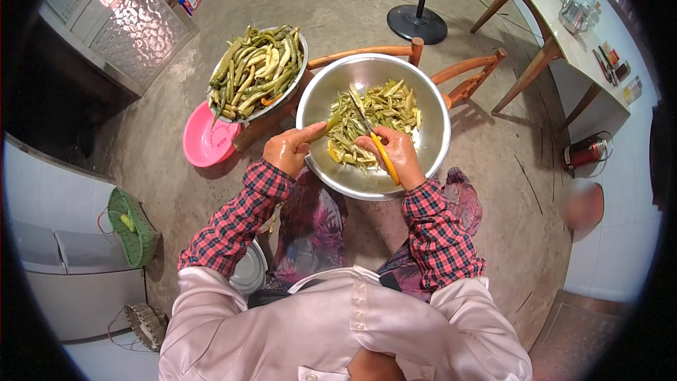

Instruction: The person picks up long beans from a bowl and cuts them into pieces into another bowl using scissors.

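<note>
Working remotely, I have the left hand (285,153) pinching a pepper (329,125) over the bowl's (431,97) left side, the right hand (399,153) gripping scissors (381,149); I'd feed short lengths, grip well behind the blades (360,110).

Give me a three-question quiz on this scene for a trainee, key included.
1. True or false: the pink basin is to the left of the large metal bowl.
2. What does the left hand hold?
3. What does the right hand hold?
A) a knife
B) yellow-handled scissors
C) a spoon

Key:
1. True.
2. A green pod.
3. B.
</note>
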`<move>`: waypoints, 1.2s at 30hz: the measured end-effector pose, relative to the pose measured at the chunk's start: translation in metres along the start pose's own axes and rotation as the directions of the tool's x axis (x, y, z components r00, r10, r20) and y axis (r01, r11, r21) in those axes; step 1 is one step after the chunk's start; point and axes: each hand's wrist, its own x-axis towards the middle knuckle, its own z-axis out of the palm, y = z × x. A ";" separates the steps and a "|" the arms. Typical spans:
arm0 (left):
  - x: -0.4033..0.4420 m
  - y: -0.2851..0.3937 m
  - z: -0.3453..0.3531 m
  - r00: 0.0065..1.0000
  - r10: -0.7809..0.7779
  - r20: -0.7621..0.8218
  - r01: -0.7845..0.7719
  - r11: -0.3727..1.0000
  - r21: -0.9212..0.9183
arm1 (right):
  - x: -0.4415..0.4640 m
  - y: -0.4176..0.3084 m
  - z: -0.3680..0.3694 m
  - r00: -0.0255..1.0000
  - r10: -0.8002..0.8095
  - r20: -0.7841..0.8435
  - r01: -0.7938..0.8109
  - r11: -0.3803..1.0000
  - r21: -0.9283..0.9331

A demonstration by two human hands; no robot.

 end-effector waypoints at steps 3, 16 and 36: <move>0.002 -0.003 0.003 0.973 -0.182 0.143 0.228 0.866 -0.446 | 0.002 0.005 0.004 1.000 -0.003 -0.008 0.003 1.000 0.014; 0.003 -0.008 0.022 0.932 -0.231 0.279 0.362 0.620 -0.697 | -0.001 0.002 0.010 0.998 -0.039 0.053 0.034 0.994 0.101; 0.002 0.011 0.040 0.948 -0.231 0.220 0.319 0.693 -0.647 | -0.003 0.001 0.015 0.999 -0.020 -0.050 0.022 0.999 0.045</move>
